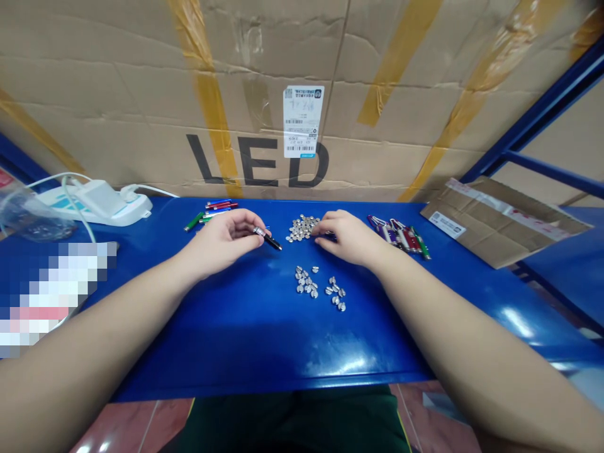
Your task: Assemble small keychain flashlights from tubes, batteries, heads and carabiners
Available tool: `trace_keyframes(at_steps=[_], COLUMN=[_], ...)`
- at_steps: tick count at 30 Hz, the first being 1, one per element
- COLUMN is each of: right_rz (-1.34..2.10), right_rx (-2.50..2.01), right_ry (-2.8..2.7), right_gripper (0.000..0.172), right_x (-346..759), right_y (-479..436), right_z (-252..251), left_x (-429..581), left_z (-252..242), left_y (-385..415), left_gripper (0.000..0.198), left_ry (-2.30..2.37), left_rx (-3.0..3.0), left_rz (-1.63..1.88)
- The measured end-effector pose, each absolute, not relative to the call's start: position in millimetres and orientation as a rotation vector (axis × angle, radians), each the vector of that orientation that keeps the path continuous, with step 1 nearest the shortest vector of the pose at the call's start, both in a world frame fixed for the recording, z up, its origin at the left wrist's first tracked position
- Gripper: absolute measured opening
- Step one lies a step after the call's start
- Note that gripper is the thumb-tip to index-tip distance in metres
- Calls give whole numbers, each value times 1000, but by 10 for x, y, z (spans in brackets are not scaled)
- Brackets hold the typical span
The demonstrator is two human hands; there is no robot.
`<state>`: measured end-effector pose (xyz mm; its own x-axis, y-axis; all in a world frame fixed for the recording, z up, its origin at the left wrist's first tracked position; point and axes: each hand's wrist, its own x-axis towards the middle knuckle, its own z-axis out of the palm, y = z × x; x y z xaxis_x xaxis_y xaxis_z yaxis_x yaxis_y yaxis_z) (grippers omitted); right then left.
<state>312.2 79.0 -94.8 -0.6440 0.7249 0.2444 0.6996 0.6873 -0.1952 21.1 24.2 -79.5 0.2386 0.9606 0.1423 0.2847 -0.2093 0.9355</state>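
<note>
My left hand (236,236) holds a small black pen-like tube (272,241) between thumb and fingers, its tip pointing right. At the right edge of a pile of small silvery discs (302,228), my right hand (337,234) rests with bent fingers touching the pile; whether a disc is between its fingertips is too small to tell. Nearer the front lie two loose groups of silvery metal pieces, one at the centre (306,282) and one to its right (336,292). Coloured tubes (219,206), red, green and blue, lie behind my left hand, which partly hides them.
Assembled purple, red and green pieces (401,238) lie right of my right hand. A cardboard box (500,220) stands at the right on the blue table (226,340). At the left are a white power strip (117,207) with cables and a plastic bag (35,214). A large carton (141,94) backs the table.
</note>
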Motion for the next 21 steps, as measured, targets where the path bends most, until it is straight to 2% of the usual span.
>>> trace_keyframes(at_steps=[5, 9, 15, 21], right_rz=[44, 162, 243, 432], right_rx=[-1069, -964, -898, -793], right_ry=[-2721, -2729, -2768, -2357], right_gripper=[19, 13, 16, 12], right_x=[2986, 3000, 2954, 2907], right_y=[746, 731, 719, 649], right_z=[-941, -908, -899, -876], left_x=[284, 284, 333, 393], left_z=[-891, -937, -952, -952], left_y=[215, 206, 199, 179], left_gripper=[32, 33, 34, 33], left_ry=[1156, 1203, 1215, 1202], left_rx=[1734, 2014, 2220, 2185], left_rz=[953, 859, 796, 844])
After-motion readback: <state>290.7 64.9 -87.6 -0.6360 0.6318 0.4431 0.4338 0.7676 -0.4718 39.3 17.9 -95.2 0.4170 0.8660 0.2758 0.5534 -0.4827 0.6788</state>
